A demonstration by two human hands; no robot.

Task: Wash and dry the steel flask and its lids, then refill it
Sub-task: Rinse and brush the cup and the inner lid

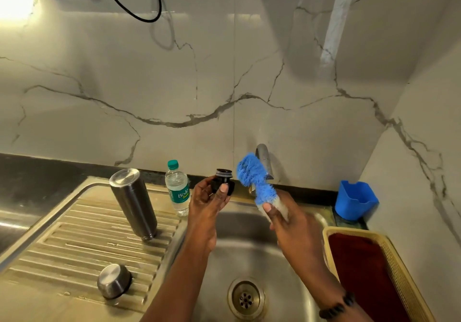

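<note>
head view: left hand pinches the black inner lid over the sink; right hand grips a blue brush; steel flask stands inverted on the drainboard, steel cap nearer

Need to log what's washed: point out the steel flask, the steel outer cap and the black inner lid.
steel flask [133,203]: head view, mid-body, standing mouth down on the drainboard.
steel outer cap [114,281]: head view, its domed top, near end of the drainboard.
black inner lid [222,180]: head view, its side, held by the left hand [208,203].
</note>
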